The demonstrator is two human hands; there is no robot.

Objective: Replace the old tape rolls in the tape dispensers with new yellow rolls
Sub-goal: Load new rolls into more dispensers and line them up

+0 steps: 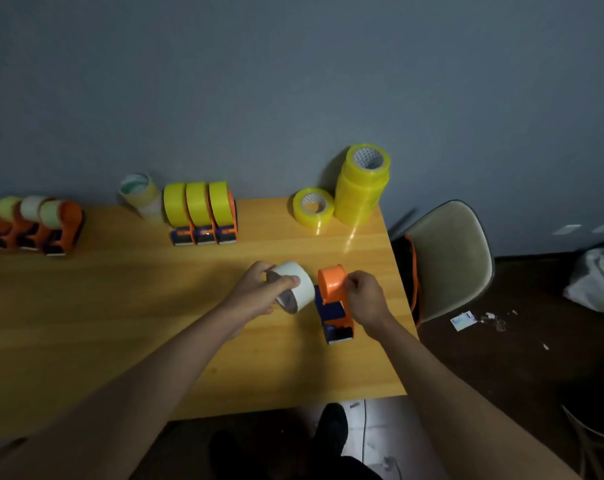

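head view, looking down on a yellow wooden table (120, 306) set against a grey wall. two bare forearms reach in from the bottom of the frame and meet just right of centre.

the left hand (259, 296) grips a pale, whitish tape roll (293, 285), thumb over the top of it and fingers curled round the far side; the roll is lifted off the table and tilted, its open core facing lower left. just to the right of it, apart by a narrow gap, stands an orange and blue tape dispenser (335, 303) on the table with its bare orange hub uppermost and no roll on it. the right hand (366, 299) holds that dispenser from its right side, fingers curled against the orange body.

in the upper middle of the frame, at the table's back edge, three dispensers (203, 216) stand side by side, each loaded with a bright yellow roll. left of them a short stack of pale rolls (141, 195) leans against the wall. at the far left edge, blurred, a row of orange dispensers (41, 223) carries pale rolls.

at the upper right corner of the table a tall stack of yellow rolls (362, 185) stands upright, with a single yellow roll (312, 206) lying flat just beside it on the left.

right of the table is a beige chair (452, 258). scraps of paper (463, 320) lie on the dark floor at the right.
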